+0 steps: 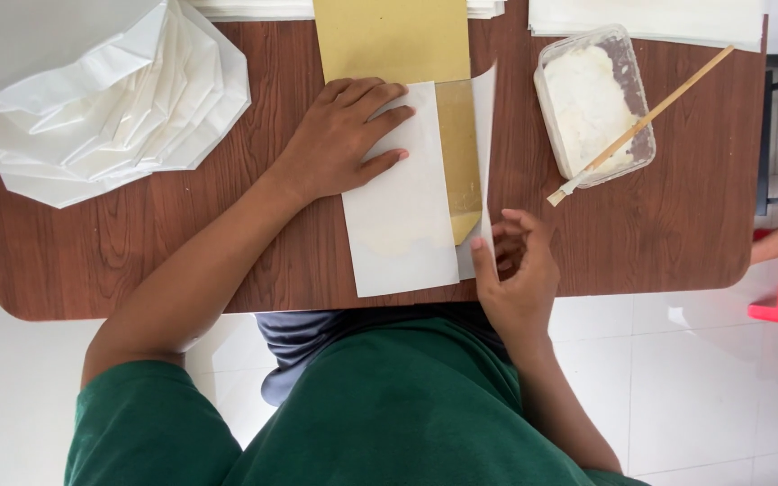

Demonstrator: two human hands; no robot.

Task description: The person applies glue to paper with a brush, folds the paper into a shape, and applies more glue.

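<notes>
Near the table's front edge, left hand is pressing white paper sheet flat, fingers spread; right hand is pinching sheet's right flap; paste tub w/ stick sitting near back-right corner.

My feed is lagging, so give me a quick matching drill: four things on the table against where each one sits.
Things:
1. left hand
2. right hand
3. wooden stick
4. heap of folded white bags

Places:
A. far left of the table
B. flat on the white sheet
C. across the plastic tub of white paste
D. at the sheet's right flap

Pairs: 1-B, 2-D, 3-C, 4-A
</notes>
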